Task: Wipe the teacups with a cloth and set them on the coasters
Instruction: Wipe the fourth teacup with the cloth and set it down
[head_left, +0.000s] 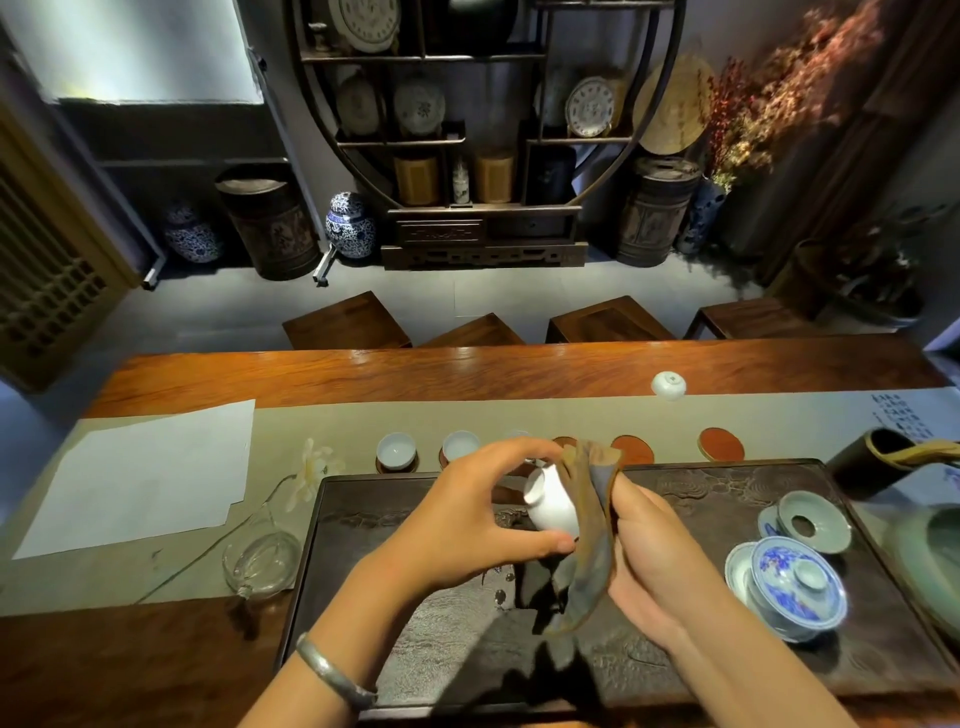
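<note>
My left hand (483, 512) grips a white teacup (551, 503) on its side above the dark tea tray (701, 670). My right hand (652, 564) presses a brown cloth (592, 540) against the cup's right side. Behind the tray, two pale teacups (396, 450) (460, 445) stand on coasters in a row; a third cup (517, 434) is mostly hidden behind my left hand. Two bare red coasters (632, 450) (721, 444) lie to the right of them.
A blue-and-white lidded gaiwan (797, 584) and a strainer ring (813, 522) stand on the tray's right. A glass pitcher (261, 564) and white paper (140, 475) sit left. A white lid (668, 385) lies on the runner. Stools line the table's far edge.
</note>
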